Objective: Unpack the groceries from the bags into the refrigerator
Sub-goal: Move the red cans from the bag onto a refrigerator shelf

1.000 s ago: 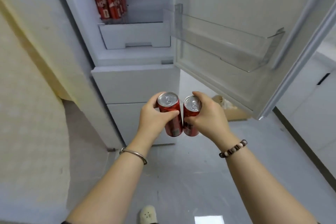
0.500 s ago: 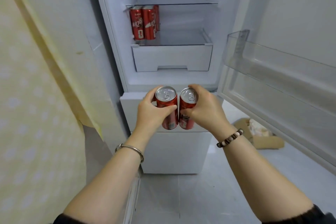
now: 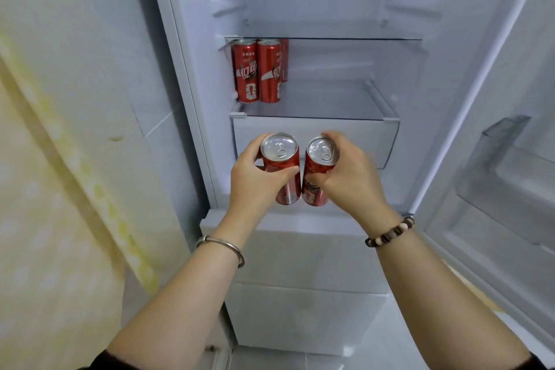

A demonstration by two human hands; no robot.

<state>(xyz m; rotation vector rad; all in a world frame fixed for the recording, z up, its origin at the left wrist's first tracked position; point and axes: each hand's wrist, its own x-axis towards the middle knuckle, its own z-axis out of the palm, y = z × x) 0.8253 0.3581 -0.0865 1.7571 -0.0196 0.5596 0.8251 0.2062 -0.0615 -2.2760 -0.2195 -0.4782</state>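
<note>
My left hand (image 3: pixel 255 180) grips a red soda can (image 3: pixel 280 156) upright. My right hand (image 3: pixel 348 177) grips a second red soda can (image 3: pixel 318 159) right beside it, the two cans almost touching. Both are held in front of the open refrigerator (image 3: pixel 315 9), level with its white drawer (image 3: pixel 360 135). On the glass shelf (image 3: pixel 330 102) above that drawer three red cans (image 3: pixel 258 72) stand at the left, one partly hidden behind the others.
The refrigerator door (image 3: pixel 510 159) hangs open at the right with a transparent door bin (image 3: pixel 495 165). A second glass shelf (image 3: pixel 330 37) sits higher up. White freezer drawers (image 3: pixel 300 258) lie below my hands. A pale yellow curtain (image 3: pixel 60 159) fills the left.
I have stepped closer to the refrigerator and the view has swung left onto its interior. Both hands carried the two cans up and forward, from the freezer drawers to the white drawer's height.
</note>
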